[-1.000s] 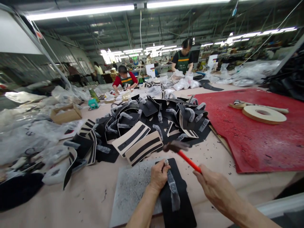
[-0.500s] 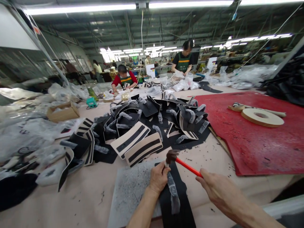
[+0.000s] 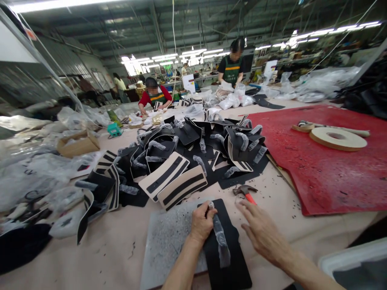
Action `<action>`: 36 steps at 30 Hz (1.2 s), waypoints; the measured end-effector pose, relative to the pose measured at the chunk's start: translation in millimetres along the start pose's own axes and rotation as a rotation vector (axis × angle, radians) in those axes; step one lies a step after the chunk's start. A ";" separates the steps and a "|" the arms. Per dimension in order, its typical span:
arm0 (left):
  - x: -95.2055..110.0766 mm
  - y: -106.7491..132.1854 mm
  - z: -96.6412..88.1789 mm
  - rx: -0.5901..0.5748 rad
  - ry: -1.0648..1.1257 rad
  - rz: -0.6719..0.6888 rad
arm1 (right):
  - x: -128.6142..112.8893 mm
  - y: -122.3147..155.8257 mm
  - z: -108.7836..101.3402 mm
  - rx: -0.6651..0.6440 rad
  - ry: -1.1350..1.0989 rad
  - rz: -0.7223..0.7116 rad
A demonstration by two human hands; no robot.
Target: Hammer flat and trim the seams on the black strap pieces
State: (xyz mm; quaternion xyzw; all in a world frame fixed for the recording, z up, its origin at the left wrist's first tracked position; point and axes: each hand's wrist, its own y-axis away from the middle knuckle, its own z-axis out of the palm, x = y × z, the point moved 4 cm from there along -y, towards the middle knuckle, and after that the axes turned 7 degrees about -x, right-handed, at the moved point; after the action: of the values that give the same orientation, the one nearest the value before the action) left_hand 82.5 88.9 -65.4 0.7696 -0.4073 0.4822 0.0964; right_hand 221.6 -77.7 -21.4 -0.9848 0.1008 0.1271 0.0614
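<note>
A black panel [image 3: 225, 237] lies partly over a grey slab [image 3: 165, 237], with a plastic-wrapped handle strap [image 3: 221, 241] running along it. My left hand [image 3: 202, 221] is closed at the strap's far end, pinching a short, silvery, punch-like piece [image 3: 211, 205] upright; its lower end is hidden by my fingers. To the right, a claw hammer [image 3: 245, 191] with a dark head and red handle rests on the table. My right hand [image 3: 261, 231] is just this side of it, fingers spread and holding nothing, covering part of the hammer's handle.
Beyond the slab is a heap of black panels [image 3: 189, 135] with wrapped straps, some showing striped beige backs [image 3: 183, 187]. A red sheet [image 3: 332, 181] on the right bears a tape roll [image 3: 338, 139]. Plastic bags and a cardboard box [image 3: 78, 144] lie left. Two people work across the table.
The hammer, earlier in my right hand with its head over the silvery piece, now lies on the table to the right. My right hand has let go and opened. My left hand keeps its grip.
</note>
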 end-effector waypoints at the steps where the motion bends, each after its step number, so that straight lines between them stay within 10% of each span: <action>1: -0.2 0.1 0.3 -0.003 0.004 -0.008 | -22.0 -4.2 -2.7 -0.062 -0.028 -0.147; 4: -5.4 -0.2 1.7 0.016 0.031 -0.047 | -70.8 -9.6 2.3 -0.283 -0.058 -0.412; 8: -26.8 -3.4 -3.5 0.237 0.255 -0.246 | -88.7 -11.9 17.2 -0.281 0.045 -0.408; 14: -11.7 -8.6 -65.1 0.662 0.629 -0.313 | -70.8 -34.5 -14.2 -0.214 0.183 0.076; 19: 39.3 -8.2 -113.1 0.539 0.386 -0.095 | -60.1 -42.2 -31.0 -0.195 -0.007 0.358; 27: 13.7 1.5 -46.9 0.265 0.231 -0.174 | -79.8 -30.0 17.9 -0.189 -0.213 0.329; 36: -11.5 -10.0 -19.4 0.153 0.290 -0.196 | -90.1 -31.5 43.2 -0.315 -0.261 0.303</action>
State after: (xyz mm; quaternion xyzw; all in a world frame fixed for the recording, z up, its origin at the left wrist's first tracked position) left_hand 74.5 112.0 -62.4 0.7330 -0.2743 0.6061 0.1417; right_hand 132.7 -24.3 -36.2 -0.9312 0.2173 0.2750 -0.1003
